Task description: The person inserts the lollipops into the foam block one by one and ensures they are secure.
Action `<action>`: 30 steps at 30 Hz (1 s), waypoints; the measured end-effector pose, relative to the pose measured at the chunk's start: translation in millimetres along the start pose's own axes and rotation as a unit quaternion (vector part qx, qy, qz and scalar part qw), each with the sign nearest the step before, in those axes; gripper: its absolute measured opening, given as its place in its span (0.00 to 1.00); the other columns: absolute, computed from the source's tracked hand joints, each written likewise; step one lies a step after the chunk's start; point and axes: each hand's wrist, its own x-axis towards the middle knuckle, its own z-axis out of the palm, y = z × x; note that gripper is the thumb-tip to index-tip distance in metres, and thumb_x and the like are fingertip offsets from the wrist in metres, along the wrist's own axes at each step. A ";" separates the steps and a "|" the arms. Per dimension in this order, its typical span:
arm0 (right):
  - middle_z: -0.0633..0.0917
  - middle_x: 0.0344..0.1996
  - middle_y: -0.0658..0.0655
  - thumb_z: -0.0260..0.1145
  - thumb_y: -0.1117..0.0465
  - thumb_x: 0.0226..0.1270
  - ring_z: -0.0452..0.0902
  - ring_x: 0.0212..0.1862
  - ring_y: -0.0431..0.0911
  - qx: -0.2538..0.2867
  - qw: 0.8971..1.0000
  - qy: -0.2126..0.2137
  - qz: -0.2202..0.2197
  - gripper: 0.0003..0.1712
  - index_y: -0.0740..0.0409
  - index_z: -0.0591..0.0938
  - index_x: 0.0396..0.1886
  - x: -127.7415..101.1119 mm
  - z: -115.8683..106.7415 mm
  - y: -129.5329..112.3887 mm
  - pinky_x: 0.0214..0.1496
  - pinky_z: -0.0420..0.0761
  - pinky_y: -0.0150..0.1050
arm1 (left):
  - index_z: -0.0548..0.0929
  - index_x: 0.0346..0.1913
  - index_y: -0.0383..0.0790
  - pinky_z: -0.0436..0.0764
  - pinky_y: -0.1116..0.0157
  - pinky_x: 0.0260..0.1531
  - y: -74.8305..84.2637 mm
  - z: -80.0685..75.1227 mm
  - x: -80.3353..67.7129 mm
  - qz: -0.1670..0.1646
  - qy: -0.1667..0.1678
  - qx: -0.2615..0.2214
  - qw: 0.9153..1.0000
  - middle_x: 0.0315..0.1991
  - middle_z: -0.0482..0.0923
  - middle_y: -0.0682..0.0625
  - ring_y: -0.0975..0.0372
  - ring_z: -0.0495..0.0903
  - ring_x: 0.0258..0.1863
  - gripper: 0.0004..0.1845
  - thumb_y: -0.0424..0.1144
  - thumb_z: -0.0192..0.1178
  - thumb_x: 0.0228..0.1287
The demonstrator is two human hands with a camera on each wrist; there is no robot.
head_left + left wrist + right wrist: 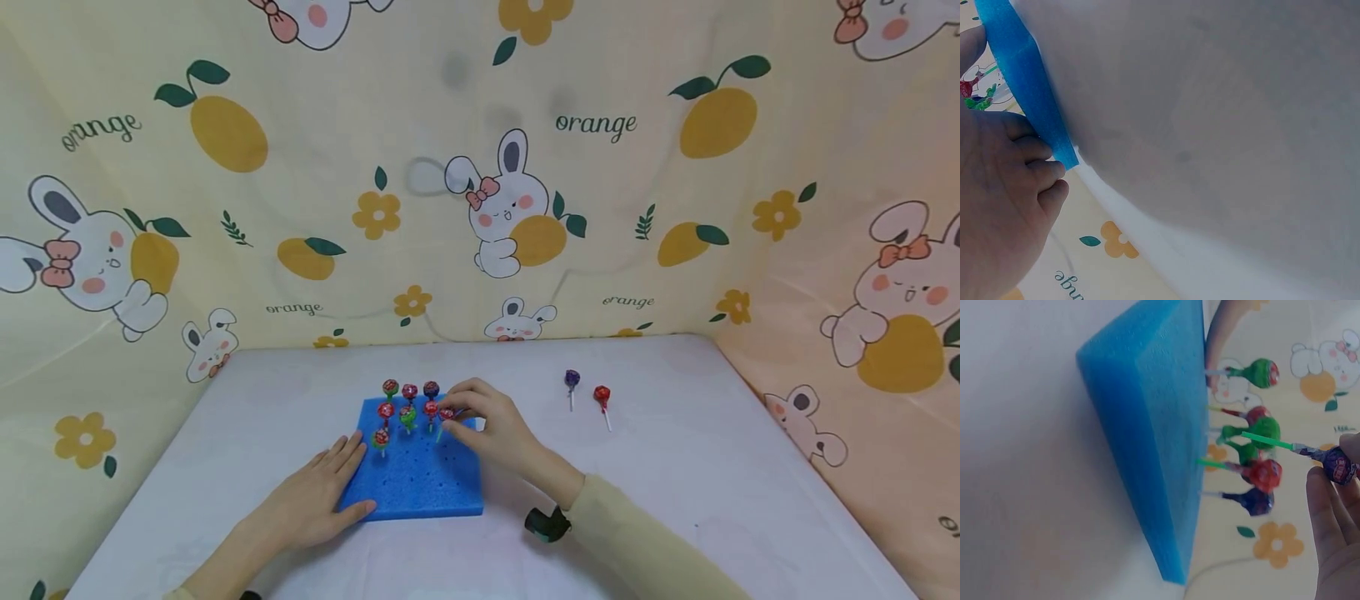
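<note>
Here, left to right across my table:

Backdrop: a rabbit-and-orange cloth (225, 133) rises on three sides behind the table (675, 500).

My left hand (315, 500): lies flat at the near left corner of the blue foam block (420, 479), fingers straight and slightly spread, the tips on the top face, the thumb along the front edge. It holds nothing.

Foam block: lies flat on the white cover, its top dotted with small holes.

Planted lollipops (407, 408): seven stand upright in the far left part of the block, three in the back row, three in the middle, one nearer me. They stand just left of my right fingers and crowd the spot beside the one I hold.

My right hand (487, 425): hovers over the far right part of the block, fingertips curled and pinching a lollipop (1335, 464) by its wrapped head. Its green stick slants toward the foam; I cannot tell whether the tip touches.

Loose lollipops: a purple one (572, 380) and a red one (602, 395) lie on the cover, well right of the block, near each other.
</note>
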 end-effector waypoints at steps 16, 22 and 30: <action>0.83 0.53 0.54 0.71 0.66 0.71 0.84 0.53 0.43 -0.003 0.999 -0.050 0.015 0.14 0.64 0.86 0.54 8.1 33.2 3.2 0.54 0.86 0.32 | 0.60 0.80 0.30 0.61 0.39 0.75 -3.0 1.0 1.5 0.000 -0.002 0.000 1.000 0.82 0.52 0.35 0.39 0.54 0.80 0.52 0.71 0.51 0.72; 0.83 0.53 0.53 0.71 0.66 0.71 0.84 0.53 0.42 -0.004 0.998 -0.058 0.021 0.13 0.61 0.87 0.53 9.8 39.4 3.2 0.55 0.85 0.32 | 0.61 0.80 0.30 0.61 0.39 0.75 -1.7 -0.3 0.9 -0.001 -0.003 -0.001 1.000 0.82 0.53 0.35 0.39 0.54 0.80 0.51 0.71 0.52 0.72; 0.83 0.53 0.53 0.71 0.66 0.71 0.84 0.52 0.41 -0.013 0.998 -0.058 0.028 0.13 0.58 0.87 0.54 10.0 44.3 5.7 0.54 0.85 0.30 | 0.62 0.79 0.29 0.62 0.39 0.75 -1.0 -1.2 0.4 0.004 0.002 0.002 1.000 0.81 0.54 0.34 0.39 0.55 0.80 0.51 0.70 0.53 0.72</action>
